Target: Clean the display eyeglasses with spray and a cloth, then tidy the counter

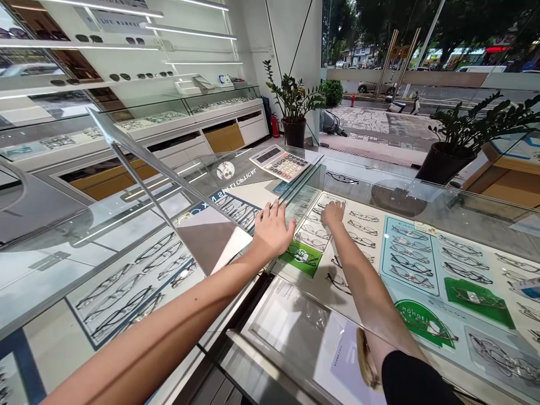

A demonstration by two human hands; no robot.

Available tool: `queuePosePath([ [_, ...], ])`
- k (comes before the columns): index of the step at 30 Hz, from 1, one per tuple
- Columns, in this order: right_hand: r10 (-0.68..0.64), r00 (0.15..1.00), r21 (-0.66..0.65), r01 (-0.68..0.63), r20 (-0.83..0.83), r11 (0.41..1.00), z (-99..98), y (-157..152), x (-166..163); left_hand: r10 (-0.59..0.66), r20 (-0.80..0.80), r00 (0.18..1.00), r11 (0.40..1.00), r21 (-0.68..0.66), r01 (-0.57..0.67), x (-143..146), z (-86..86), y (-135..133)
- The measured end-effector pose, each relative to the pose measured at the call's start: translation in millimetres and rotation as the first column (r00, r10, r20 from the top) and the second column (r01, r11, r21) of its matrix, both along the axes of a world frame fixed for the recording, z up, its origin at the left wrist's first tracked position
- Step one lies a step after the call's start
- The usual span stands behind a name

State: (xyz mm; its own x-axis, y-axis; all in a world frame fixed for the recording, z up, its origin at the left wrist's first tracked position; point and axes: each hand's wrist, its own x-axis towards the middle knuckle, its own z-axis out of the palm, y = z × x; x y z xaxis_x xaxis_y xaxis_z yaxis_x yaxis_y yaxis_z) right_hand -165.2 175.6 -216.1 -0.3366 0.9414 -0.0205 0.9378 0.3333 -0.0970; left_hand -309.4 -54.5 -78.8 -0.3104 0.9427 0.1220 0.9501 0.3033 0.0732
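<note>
My left hand lies with fingers spread on the glass top of the display counter, near the seam between two cases. My right hand reaches over the white tray of eyeglasses in the right-hand case. Its fingers are curled downward at the upper rows of frames; whatever they grip is hidden by the hand. A green card with a pair of glasses on it lies just below that tray. More eyeglasses stand in a column right of my right hand.
A calculator sits on the glass beyond my left hand. A tilted mirror stands at left. A light blue tray holds several frames. An open drawer is in front, and potted plants stand by the window.
</note>
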Motion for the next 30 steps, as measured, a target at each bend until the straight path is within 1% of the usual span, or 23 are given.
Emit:
queuePosePath([
  [4, 0.002, 0.999, -0.035, -0.003, -0.037, 0.999, 0.6, -0.6, 2.6, 0.0, -0.002, 1.0, 1.0, 0.0, 0.0, 0.2, 0.0, -0.2],
  [12, -0.051, 0.989, -0.058, 0.044, -0.138, 0.997, -2.5, -1.8, 2.1, -0.002, -0.007, 1.0, 1.0, -0.006, 0.002, 1.6, 1.2, -1.0],
  [16, -0.089, 0.983, -0.074, 0.078, -0.159, 0.994, -4.3, -1.4, 3.5, 0.001, -0.008, 1.0, 1.0, -0.018, -0.001, 1.5, 1.9, -0.7],
  [22, -0.097, 0.977, -0.096, 0.08, -0.188, 0.992, -6.5, -0.8, 2.3, -0.004, -0.007, 1.0, 1.0, -0.019, 0.004, 2.2, 4.0, -1.5],
  [30, -0.128, 0.969, -0.146, 0.098, -0.21, 0.984, -14.0, 7.1, -4.0, 0.001, -0.022, 1.0, 1.0, -0.023, -0.002, 3.6, 5.4, -1.9],
])
